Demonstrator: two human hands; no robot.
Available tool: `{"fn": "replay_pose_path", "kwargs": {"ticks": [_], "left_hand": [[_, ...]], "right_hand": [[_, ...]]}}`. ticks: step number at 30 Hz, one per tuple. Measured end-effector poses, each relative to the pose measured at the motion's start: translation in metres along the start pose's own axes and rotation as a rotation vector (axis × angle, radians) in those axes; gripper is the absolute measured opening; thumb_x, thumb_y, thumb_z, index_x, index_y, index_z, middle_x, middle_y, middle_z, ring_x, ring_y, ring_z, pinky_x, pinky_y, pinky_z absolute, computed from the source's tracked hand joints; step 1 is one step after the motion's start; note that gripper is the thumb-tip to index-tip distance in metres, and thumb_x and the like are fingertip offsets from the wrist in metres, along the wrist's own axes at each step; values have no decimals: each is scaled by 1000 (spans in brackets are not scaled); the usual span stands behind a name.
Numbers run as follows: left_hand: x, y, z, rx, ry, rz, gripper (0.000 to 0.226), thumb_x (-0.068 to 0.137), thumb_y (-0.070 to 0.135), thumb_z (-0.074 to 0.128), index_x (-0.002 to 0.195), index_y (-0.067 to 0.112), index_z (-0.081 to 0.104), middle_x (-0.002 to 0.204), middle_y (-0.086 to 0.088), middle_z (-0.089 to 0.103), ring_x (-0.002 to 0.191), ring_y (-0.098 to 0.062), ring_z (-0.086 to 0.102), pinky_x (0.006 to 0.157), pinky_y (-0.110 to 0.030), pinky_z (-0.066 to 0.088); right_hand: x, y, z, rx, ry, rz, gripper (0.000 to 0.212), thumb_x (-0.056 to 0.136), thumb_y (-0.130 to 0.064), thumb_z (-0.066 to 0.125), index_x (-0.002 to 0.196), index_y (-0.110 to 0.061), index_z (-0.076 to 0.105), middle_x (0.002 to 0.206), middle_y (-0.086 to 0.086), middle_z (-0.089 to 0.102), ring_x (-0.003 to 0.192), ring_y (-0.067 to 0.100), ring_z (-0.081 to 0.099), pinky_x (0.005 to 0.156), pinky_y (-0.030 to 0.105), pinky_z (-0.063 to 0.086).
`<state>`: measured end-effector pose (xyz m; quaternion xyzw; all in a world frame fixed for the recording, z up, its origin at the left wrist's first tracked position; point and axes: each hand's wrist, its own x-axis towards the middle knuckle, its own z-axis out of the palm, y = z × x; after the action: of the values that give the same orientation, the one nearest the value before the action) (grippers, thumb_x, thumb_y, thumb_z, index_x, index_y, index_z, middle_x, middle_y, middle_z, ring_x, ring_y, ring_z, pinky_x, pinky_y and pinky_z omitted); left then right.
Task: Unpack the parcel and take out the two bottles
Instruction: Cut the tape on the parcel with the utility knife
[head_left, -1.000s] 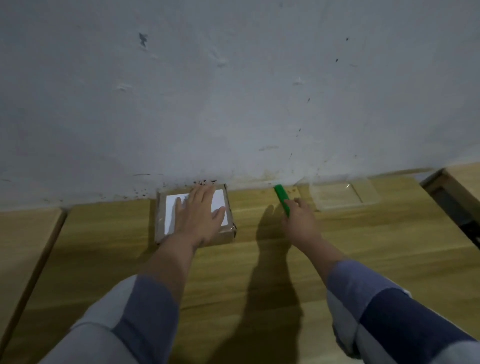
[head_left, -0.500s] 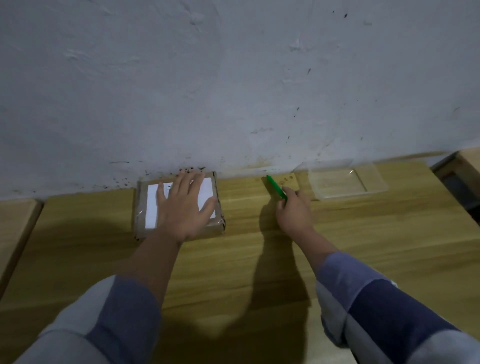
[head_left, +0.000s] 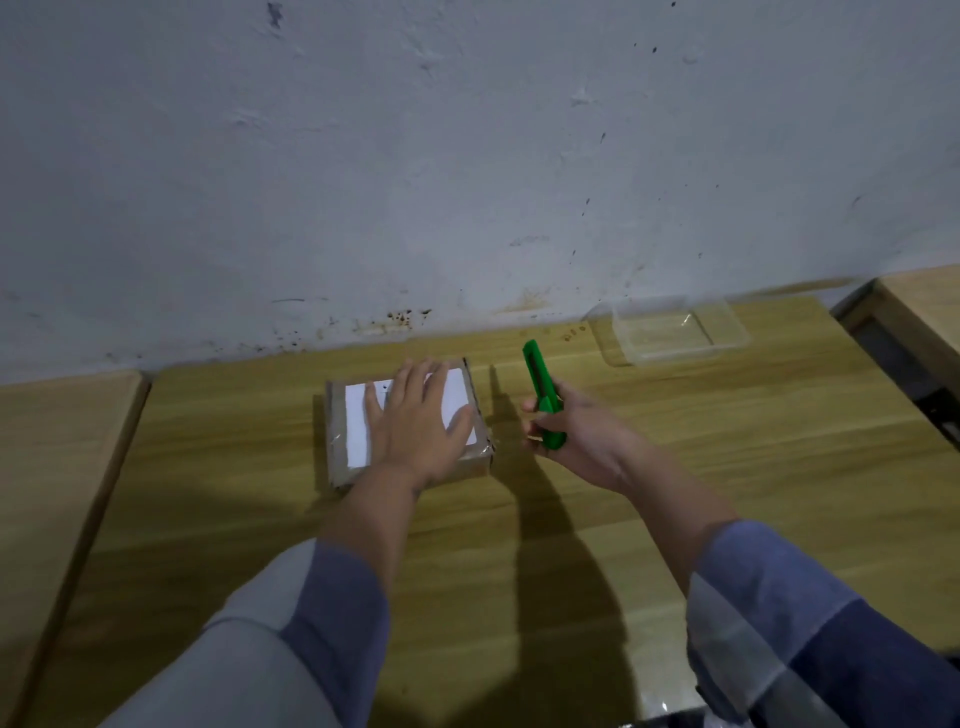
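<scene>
A small brown cardboard parcel (head_left: 340, 441) with a white label and clear tape lies on the wooden table (head_left: 727, 467), close to the wall. My left hand (head_left: 421, 421) rests flat on top of it, fingers spread, covering much of the label. My right hand (head_left: 576, 431) is just right of the parcel, lifted off the table and closed around a green utility knife (head_left: 540, 389) that points away from me toward the wall. No blade is visible. The parcel is sealed, so no bottles can be seen.
A clear plastic tray (head_left: 670, 332) sits at the back right against the grey wall. A second wooden table (head_left: 52, 467) adjoins on the left, and another (head_left: 924, 312) stands at the far right across a dark gap.
My right hand has picked the green knife up off the table and drawn it back toward me, beside the parcel. My left hand has stayed flat on the parcel.
</scene>
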<state>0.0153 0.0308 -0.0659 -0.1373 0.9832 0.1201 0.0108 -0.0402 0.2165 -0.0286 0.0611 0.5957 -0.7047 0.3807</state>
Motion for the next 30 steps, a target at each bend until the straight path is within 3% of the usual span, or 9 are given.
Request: {"fn": "replay_pose_path", "kwargs": {"ticks": [4,10,14,17,23,27,30], "left_hand": [[-24,5,3,4,-20,10,63,96,56,20,152,28,7,161,7,2,148,-15,-5,117,-52,-6],[-46,6,5,-11,-22,25,64,96,57,20,152,28,7,161,7,2,148,-14,-7,118,-53,-5],[-49,1,0,6,-87,64,69,95,61,18,152,28,-1,161,7,-7,147,-13,-13,117,-53,-7],[-51,-9,-5,34,-129,142,81,88,73,16,152,29,-5,160,7,-13,146,-12,-17,117,-52,-9],[-54,-25,-6,51,-137,254,108,63,91,14,152,31,-1,160,9,-14,146,-10,-17,118,-48,-13],[-53,-28,-2,82,-105,265,102,66,85,13,152,31,-2,160,10,-14,146,-10,-17,117,-47,-14],[-54,-27,-1,90,-91,266,104,65,85,11,152,30,-1,160,10,-13,147,-11,-16,116,-47,-14]], "right_hand": [[-19,22,12,-200,145,-79,52,97,-1,38,145,-22,32,81,1,50,56,10,37,55,26,37],[-50,40,25,-342,264,-207,51,100,-13,40,141,-42,32,76,-3,50,54,8,36,45,20,33],[-58,40,34,-412,351,-276,47,99,-18,43,138,-45,38,76,-3,56,56,9,43,51,23,38],[-65,35,39,-456,362,-299,48,97,-17,47,138,-40,38,86,0,67,63,8,55,54,18,43],[-65,35,49,-583,410,-306,43,96,-15,49,134,-35,45,87,1,69,60,7,50,56,24,42],[-58,46,57,-776,448,-331,46,96,-15,47,139,-32,42,112,8,67,86,16,60,66,26,42],[-55,50,61,-825,464,-322,47,96,-15,46,140,-32,41,119,8,66,97,22,63,71,27,46]]}}
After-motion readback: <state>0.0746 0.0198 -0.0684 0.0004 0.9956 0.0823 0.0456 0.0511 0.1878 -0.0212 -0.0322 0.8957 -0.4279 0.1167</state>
